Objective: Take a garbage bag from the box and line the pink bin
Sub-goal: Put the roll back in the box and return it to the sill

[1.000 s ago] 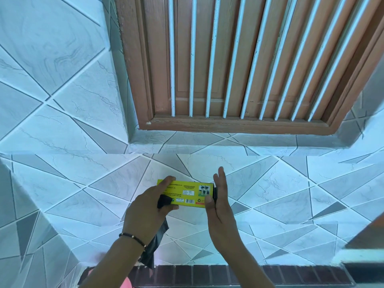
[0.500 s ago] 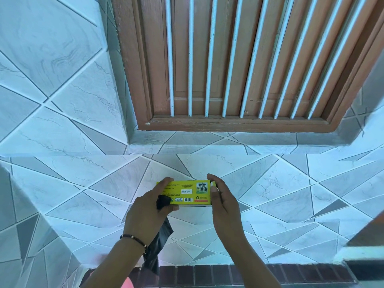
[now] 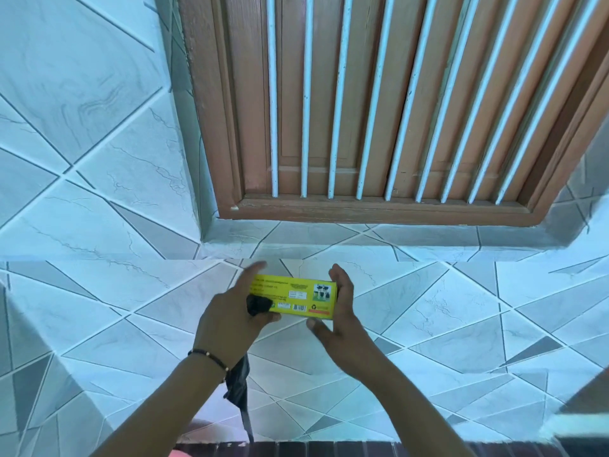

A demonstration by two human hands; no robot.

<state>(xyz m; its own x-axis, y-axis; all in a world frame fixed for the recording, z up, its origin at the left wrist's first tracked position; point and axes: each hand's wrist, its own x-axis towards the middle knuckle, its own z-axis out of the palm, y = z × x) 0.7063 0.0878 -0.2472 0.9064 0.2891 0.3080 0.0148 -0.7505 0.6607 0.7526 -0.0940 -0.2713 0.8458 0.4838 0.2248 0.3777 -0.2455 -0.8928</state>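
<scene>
Occlusions, head view
Pink bin [image 3: 179,453] cut by near edge; left hand [image 3: 227,319] motion-blurred, covers the box [image 3: 296,296] left end.

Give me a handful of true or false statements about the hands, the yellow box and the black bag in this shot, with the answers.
1. Both hands hold the yellow box. True.
2. The left hand also grips a black garbage bag that hangs below the wrist. True.
3. The box rests on the window sill. False: it is held in the air in front of the tiled wall.
4. The right hand wears a beaded bracelet. False: the bracelet is on the left wrist.
5. The bag already lines the pink bin. False: it hangs from the left hand.
</scene>
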